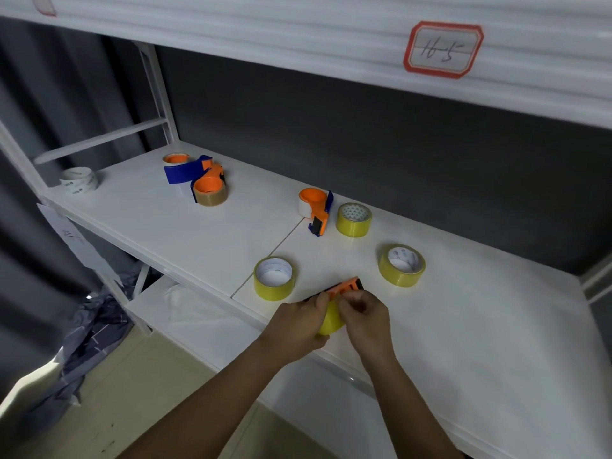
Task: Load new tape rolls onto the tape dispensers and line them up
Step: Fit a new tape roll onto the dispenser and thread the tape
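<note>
At the front edge of the white shelf the left hand grasps a yellow roll seated in an orange dispenser; the right hand pinches at it, perhaps the tape end; so near the edge, a slip could drop it, or the tape could stick crooked; 3 spare yellow rolls lie near; roll glossy, dispenser's mouth dark.

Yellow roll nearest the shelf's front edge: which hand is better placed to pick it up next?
Left, probably. The loose yellow roll lies just beyond the left hand, while the right hand pinches at the orange dispenser on the far side. Both hands are busy now.
</note>
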A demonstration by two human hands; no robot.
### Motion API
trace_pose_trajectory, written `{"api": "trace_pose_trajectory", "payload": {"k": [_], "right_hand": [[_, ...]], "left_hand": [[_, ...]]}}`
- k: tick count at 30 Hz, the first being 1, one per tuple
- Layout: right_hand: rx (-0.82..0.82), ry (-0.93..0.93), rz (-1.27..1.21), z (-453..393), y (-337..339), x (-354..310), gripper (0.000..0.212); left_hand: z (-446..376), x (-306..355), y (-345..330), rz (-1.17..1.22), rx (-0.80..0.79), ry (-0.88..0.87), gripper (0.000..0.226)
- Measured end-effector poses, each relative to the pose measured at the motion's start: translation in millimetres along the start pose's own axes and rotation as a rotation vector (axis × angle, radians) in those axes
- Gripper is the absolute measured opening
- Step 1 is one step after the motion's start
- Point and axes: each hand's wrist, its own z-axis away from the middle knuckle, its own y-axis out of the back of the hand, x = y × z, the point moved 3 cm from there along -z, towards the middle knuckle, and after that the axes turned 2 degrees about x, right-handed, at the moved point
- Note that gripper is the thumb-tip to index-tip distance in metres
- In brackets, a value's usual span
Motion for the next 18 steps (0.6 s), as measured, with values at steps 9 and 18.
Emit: {"api": "trace_pose_trajectory", "payload": {"k": [9, 18], "right_hand": [[0.095, 0.176, 0.237, 7, -1, -4, 0.016], [-0.026, 0.061, 0.240, -9, 2, 2, 0.019]], "left_hand": [[-4, 2, -6, -0.019, -0.003, -0.012, 0.057], [-7, 3, -11, -0.068, -0.022, -0.051, 0.060]]}}
